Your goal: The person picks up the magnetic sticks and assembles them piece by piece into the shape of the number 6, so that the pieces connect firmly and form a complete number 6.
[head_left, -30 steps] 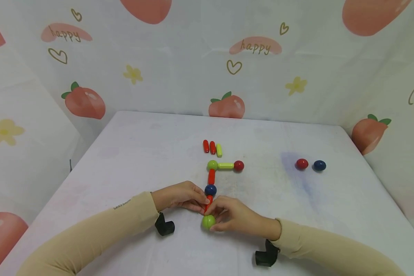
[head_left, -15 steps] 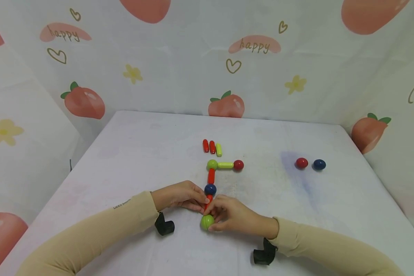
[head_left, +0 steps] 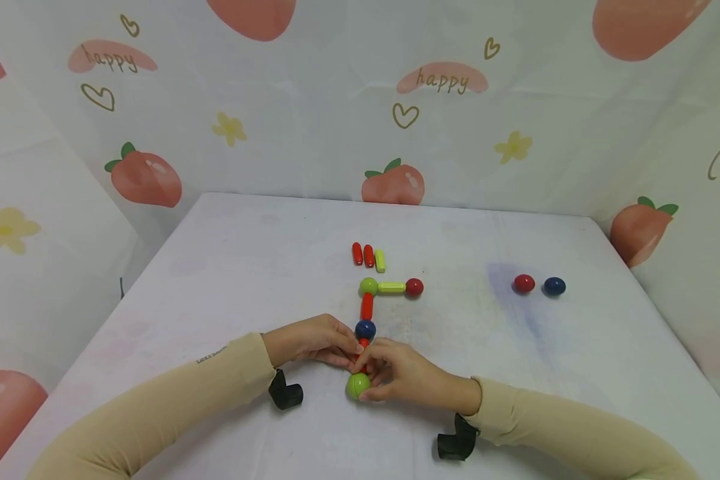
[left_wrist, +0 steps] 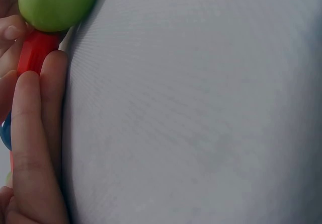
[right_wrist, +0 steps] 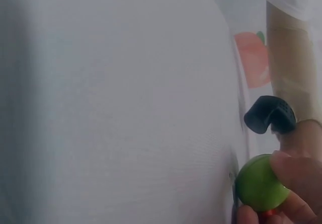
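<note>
My left hand (head_left: 319, 341) pinches a red rod (left_wrist: 36, 53) between thumb and fingers, just below a blue ball (head_left: 365, 329). From the other side my right hand (head_left: 405, 373) grips a green ball (head_left: 357, 387) at that rod's near end. The ball touches the rod in the left wrist view; in the right wrist view the thumb presses the green ball (right_wrist: 261, 183). Beyond the blue ball, another red rod (head_left: 367, 307) runs to a second green ball (head_left: 369, 287). A yellow-green rod (head_left: 392, 288) joins that one to a red ball (head_left: 415, 287).
Two loose red rods (head_left: 363, 255) and a yellow-green rod (head_left: 381, 261) lie behind the joined pieces. Off to the right on the white table (head_left: 264, 267) sit a loose red ball (head_left: 524, 283) and a dark blue ball (head_left: 555, 287). A patterned cloth (head_left: 312, 100) hangs behind.
The green ball and my right hand have shifted slightly to the left. My left hand has stayed nearly still on the red rod.
</note>
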Available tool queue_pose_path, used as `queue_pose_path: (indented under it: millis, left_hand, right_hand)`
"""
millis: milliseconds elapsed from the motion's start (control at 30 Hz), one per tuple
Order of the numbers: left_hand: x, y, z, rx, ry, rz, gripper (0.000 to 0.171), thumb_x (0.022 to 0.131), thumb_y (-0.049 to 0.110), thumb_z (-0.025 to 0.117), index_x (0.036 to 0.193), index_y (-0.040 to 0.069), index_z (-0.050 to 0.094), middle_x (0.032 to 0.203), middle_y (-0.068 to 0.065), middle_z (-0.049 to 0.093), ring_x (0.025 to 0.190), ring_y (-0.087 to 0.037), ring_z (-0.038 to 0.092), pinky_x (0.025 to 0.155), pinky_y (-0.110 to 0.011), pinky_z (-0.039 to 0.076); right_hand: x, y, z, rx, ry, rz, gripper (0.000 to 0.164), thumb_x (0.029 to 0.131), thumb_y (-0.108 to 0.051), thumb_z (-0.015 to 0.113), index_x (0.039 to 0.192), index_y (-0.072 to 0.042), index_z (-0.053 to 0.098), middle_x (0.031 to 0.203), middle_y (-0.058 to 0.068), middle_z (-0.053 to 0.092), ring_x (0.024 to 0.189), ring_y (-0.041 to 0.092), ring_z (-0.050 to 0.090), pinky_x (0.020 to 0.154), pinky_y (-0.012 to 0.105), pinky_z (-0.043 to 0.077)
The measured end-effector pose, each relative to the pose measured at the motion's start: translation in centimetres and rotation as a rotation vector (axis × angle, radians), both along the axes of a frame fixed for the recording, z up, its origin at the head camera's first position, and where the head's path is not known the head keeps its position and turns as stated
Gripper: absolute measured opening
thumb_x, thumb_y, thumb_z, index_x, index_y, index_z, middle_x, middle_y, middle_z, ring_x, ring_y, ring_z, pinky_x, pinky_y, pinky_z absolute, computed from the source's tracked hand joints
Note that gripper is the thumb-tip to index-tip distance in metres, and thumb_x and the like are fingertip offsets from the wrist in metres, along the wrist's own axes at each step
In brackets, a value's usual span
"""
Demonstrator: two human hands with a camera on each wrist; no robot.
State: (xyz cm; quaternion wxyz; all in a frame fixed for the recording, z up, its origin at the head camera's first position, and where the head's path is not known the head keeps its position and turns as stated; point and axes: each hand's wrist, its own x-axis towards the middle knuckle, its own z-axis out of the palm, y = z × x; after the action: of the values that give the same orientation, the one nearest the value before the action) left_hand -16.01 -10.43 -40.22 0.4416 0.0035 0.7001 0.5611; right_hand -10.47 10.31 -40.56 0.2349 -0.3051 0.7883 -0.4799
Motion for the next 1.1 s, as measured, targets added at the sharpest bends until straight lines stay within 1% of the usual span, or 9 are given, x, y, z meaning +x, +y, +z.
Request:
queue_pose_path:
  millis: [267,467,600,800,1100]
  left_hand:
    - [0.0,-0.07,-0.04,0.007,-0.002,-0.001,0.015,0.089,0.007,0.065,0.097,-0.004,0.071,0.079,-0.006,0.071,0.07,-0.011,0.069,0.065,-0.019,0.055]
    - [-0.08,-0.08,-0.17,0.008,-0.003,0.002,0.016,0.089,0.007,0.066,0.098,-0.004,0.071,0.08,-0.007,0.072,0.07,-0.012,0.069,0.065,-0.019,0.055]
    - [-0.09,-0.07,-0.21,0.01,-0.009,0.008,0.015,0.088,0.006,0.066,0.097,-0.004,0.071,0.079,-0.007,0.072,0.07,-0.012,0.069,0.065,-0.019,0.055]
    - [-0.1,-0.07,-0.19,0.012,-0.011,0.011,0.014,0.088,0.006,0.065,0.096,-0.004,0.071,0.078,-0.006,0.071,0.069,-0.011,0.069,0.065,-0.019,0.055]
    - [-0.1,-0.09,-0.16,0.022,-0.017,0.007,0.014,0.089,0.006,0.065,0.096,-0.003,0.071,0.078,-0.006,0.071,0.07,-0.011,0.069,0.065,-0.019,0.055]
  right_hand:
    - [-0.05,-0.06,0.19,0.033,-0.017,-0.014,0.033,0.077,-0.008,0.081,0.105,-0.016,0.064,0.099,-0.002,0.055,0.087,0.004,0.061,0.078,0.018,0.054]
    - [0.01,-0.05,0.36,0.037,-0.032,-0.016,0.035,0.077,-0.008,0.081,0.106,-0.016,0.064,0.1,-0.002,0.056,0.088,0.005,0.062,0.078,0.018,0.054]
    - [0.03,-0.04,0.24,0.025,-0.033,-0.014,0.035,0.076,-0.008,0.082,0.106,-0.015,0.064,0.1,-0.001,0.056,0.088,0.005,0.062,0.078,0.018,0.054]
    - [0.06,-0.06,0.02,-0.013,-0.02,-0.008,0.034,0.076,-0.008,0.082,0.106,-0.011,0.065,0.101,0.003,0.056,0.09,0.006,0.062,0.078,0.019,0.054]
    - [0.15,-0.01,0.3,-0.022,-0.052,-0.013,0.034,0.076,-0.007,0.081,0.106,-0.01,0.064,0.104,0.004,0.056,0.093,0.008,0.062,0.08,0.019,0.054]
